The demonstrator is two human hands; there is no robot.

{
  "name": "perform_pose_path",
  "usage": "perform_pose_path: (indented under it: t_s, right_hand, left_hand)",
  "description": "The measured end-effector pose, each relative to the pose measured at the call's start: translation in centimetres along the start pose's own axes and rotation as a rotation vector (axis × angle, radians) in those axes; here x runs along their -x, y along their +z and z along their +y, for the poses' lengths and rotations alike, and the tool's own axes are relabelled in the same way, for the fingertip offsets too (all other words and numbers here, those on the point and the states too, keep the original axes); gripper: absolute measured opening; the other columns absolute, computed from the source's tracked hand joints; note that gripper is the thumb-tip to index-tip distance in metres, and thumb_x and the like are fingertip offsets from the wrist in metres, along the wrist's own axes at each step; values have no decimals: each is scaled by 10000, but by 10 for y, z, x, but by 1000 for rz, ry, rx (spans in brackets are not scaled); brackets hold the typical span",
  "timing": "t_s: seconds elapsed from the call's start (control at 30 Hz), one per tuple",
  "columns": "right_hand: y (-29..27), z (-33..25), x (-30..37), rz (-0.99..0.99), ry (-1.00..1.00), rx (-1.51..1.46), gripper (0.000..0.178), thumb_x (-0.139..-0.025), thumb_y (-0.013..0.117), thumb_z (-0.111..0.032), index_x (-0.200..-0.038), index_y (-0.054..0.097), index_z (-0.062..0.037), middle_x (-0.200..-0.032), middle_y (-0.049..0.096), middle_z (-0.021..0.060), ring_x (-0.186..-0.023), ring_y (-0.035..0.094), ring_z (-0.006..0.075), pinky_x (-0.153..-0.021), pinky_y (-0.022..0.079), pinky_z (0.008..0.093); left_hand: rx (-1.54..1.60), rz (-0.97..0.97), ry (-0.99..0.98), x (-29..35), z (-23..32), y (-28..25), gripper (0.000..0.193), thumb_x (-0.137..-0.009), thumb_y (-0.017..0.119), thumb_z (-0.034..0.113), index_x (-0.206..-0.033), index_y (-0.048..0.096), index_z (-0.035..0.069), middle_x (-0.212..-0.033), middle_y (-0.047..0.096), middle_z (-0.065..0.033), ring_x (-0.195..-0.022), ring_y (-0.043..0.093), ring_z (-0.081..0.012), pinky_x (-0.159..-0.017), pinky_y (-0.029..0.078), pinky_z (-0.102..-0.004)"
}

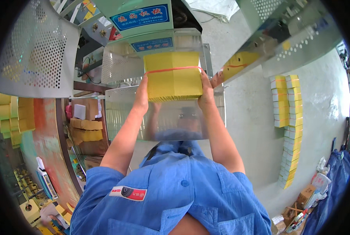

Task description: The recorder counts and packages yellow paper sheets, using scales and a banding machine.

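Observation:
Between my two hands is a thick bundle of yellow paper pieces [175, 85], with a thin red band [173, 70] across it. My left hand [142, 94] presses on its left side, and my right hand [207, 91] grips the right side, with fingers partly hidden behind the edge. Both hands are closed on the bundle. It is above a shiny metal tray [124, 123] that reflects my arms; whether it touches the metal, I cannot tell. Behind it stands a pale green machine [139, 8] with a blue label plate.
Perforated metal panels [41, 58] flank the machine, one slanting in close by my right hand. Rows of banded yellow-and-white bundles [292, 137] line the floor at right. A reddish worktop [49, 133] and brown paper stacks [86, 129] lie left. A blue tarp [330, 188] and cardboard box [306, 196] sit lower right.

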State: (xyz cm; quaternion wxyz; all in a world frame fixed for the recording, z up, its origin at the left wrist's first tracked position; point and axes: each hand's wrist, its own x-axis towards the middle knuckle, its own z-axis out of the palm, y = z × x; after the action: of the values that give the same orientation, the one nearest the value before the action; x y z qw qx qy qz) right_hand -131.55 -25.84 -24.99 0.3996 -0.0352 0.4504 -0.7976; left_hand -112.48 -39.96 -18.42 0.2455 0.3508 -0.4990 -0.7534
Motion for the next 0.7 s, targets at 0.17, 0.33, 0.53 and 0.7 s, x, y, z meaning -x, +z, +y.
perform_pose_path:
  t_s: [0.17,0.33,0.53,0.7]
  right_hand:
    - [35,-26,26,134,-62,111,700,-965,559,-397,-1505,280,-50,-1552,257,52,-1380,329,184,-1088,343,338]
    - [1,-15,13,91,-89,207,823,-951,585,-445,-1567,150,-115,-1618,-153,-11,-1494,22,164,-1162,254,366]
    - [37,-38,47,72,-46,272,667,-1010,414,-520,-1487,377,-56,-1440,453,84,-1301,438,189,-1097,317,309]
    - [24,-13,54,-105,48,64,617,-1025,419,-463,-1450,409,-17,-1398,494,74,-1257,484,183,-1057,370,307]
  left_hand:
    - [17,41,-9,2,-3,-3,605,-1019,421,483,-1463,408,73,-1468,449,-57,-1358,398,-195,-1125,299,-350]
    - [26,56,-34,-4,-3,12,627,-1000,448,507,-1458,420,81,-1454,464,-52,-1345,412,-195,-1119,303,-353]
    - [62,71,-35,7,-8,-1,641,-982,476,518,-1446,433,77,-1435,483,-47,-1323,431,-188,-1101,320,-356]
    - [133,188,-49,54,-5,-5,548,-1024,413,441,-1413,466,59,-1413,507,-51,-1295,469,-196,-1086,345,-348]
